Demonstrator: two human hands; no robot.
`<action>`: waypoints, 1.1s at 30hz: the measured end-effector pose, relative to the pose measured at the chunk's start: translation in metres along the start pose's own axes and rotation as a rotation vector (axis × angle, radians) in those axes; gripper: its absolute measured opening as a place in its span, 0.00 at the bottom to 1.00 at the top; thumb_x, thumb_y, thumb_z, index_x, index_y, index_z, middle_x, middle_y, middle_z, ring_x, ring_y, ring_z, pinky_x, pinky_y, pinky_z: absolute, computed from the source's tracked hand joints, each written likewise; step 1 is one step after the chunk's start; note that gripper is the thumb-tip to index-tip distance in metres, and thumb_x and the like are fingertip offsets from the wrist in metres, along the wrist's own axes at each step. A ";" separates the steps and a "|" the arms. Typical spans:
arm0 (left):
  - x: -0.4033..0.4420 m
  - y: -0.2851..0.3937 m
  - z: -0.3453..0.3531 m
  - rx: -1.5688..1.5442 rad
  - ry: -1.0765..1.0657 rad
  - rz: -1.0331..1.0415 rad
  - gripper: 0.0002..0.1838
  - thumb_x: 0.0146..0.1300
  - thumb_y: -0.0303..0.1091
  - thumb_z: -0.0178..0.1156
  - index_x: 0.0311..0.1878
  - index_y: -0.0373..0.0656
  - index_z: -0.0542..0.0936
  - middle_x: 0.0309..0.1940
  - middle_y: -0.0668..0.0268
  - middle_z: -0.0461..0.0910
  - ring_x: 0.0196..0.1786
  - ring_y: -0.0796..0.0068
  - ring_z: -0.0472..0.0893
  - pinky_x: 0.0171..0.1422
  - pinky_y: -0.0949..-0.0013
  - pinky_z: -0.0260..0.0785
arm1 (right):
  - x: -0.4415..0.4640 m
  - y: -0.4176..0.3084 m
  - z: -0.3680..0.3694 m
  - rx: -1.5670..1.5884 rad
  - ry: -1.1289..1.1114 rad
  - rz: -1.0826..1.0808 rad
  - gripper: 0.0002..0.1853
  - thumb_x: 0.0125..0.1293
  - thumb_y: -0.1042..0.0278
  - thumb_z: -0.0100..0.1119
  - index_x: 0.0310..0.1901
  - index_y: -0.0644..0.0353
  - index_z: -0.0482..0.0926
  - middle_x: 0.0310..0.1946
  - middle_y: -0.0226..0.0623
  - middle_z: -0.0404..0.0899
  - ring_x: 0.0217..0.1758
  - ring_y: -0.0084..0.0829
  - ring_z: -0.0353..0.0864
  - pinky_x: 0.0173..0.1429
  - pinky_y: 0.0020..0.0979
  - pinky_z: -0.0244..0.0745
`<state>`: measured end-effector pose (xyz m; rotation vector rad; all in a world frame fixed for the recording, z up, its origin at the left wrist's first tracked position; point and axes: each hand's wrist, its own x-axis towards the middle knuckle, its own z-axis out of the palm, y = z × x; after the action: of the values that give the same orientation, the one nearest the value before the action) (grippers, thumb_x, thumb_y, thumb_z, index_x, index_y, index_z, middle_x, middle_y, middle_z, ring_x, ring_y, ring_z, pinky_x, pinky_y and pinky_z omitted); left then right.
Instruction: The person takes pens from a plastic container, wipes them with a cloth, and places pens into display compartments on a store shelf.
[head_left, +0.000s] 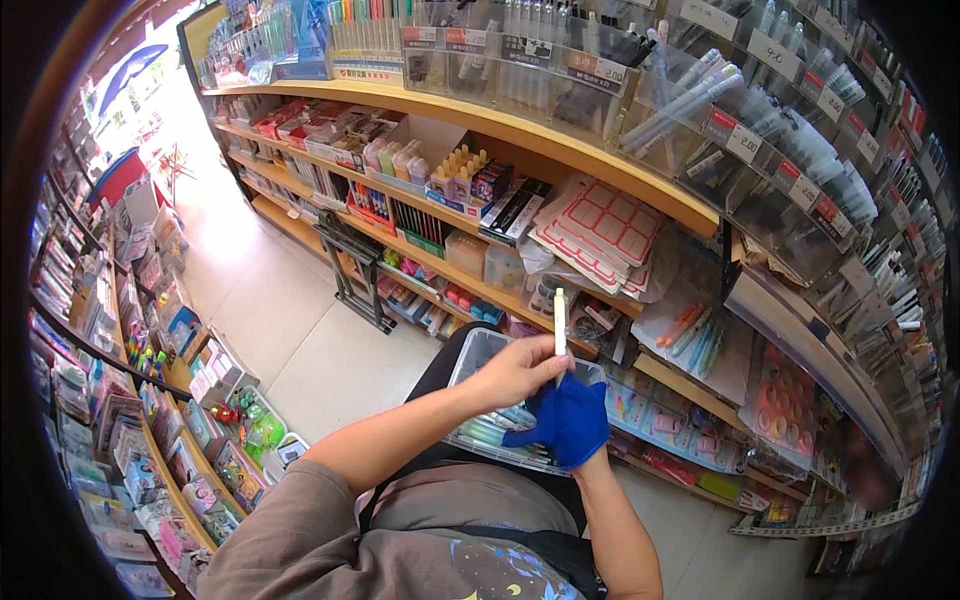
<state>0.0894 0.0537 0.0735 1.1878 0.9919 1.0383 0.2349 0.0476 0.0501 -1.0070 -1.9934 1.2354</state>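
My left hand [524,374] is closed around a slim pale-yellow and white pen [560,318], held nearly upright with its top pointing away from me. Just below, a blue cloth [570,420] covers most of my right hand [592,462], whose fingers are hidden under it. The cloth meets the lower end of the pen. Under both hands, a clear plastic box [480,352] rests on my lap. Several light-coloured pens [485,432] lie inside it, partly hidden by my hands.
Wooden shelves [430,250] of boxed stationery stand in front of me. Clear pen bins [700,115] with price tags curve round to the right. A black folded stand [355,275] leans at the lower shelf. More goods racks [150,430] line the left, beside a tiled aisle [290,340].
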 end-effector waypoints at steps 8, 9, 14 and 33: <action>-0.013 -0.001 -0.002 0.222 0.027 0.143 0.10 0.65 0.35 0.49 0.34 0.38 0.72 0.23 0.72 0.70 0.28 0.84 0.67 0.32 0.76 0.63 | 0.000 0.004 -0.007 -0.300 0.258 0.030 0.08 0.64 0.64 0.45 0.36 0.59 0.70 0.25 0.28 0.70 0.27 0.20 0.70 0.30 0.22 0.63; -0.017 0.003 -0.001 0.256 0.007 0.128 0.10 0.65 0.34 0.49 0.34 0.37 0.72 0.23 0.72 0.70 0.28 0.83 0.68 0.33 0.75 0.63 | 0.002 0.008 -0.005 0.224 0.324 0.024 0.08 0.64 0.65 0.46 0.36 0.60 0.70 0.27 0.29 0.71 0.28 0.21 0.70 0.31 0.24 0.63; -0.027 -0.005 0.011 0.526 -0.106 0.101 0.10 0.63 0.35 0.52 0.33 0.37 0.71 0.22 0.63 0.71 0.28 0.72 0.70 0.33 0.68 0.64 | 0.004 0.020 0.007 0.282 0.373 -0.040 0.07 0.60 0.66 0.49 0.36 0.58 0.72 0.30 0.35 0.73 0.31 0.31 0.72 0.35 0.31 0.65; -0.035 -0.004 0.002 0.576 -0.333 -0.021 0.13 0.63 0.40 0.50 0.33 0.38 0.73 0.22 0.60 0.73 0.25 0.62 0.72 0.31 0.66 0.63 | 0.006 0.007 -0.021 0.077 0.397 -0.375 0.11 0.41 0.69 0.60 0.27 0.61 0.70 0.23 0.40 0.70 0.26 0.41 0.71 0.29 0.30 0.64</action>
<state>0.0832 0.0186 0.0715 1.7484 1.0617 0.5146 0.2502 0.0647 0.0527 -0.7280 -1.7085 0.8283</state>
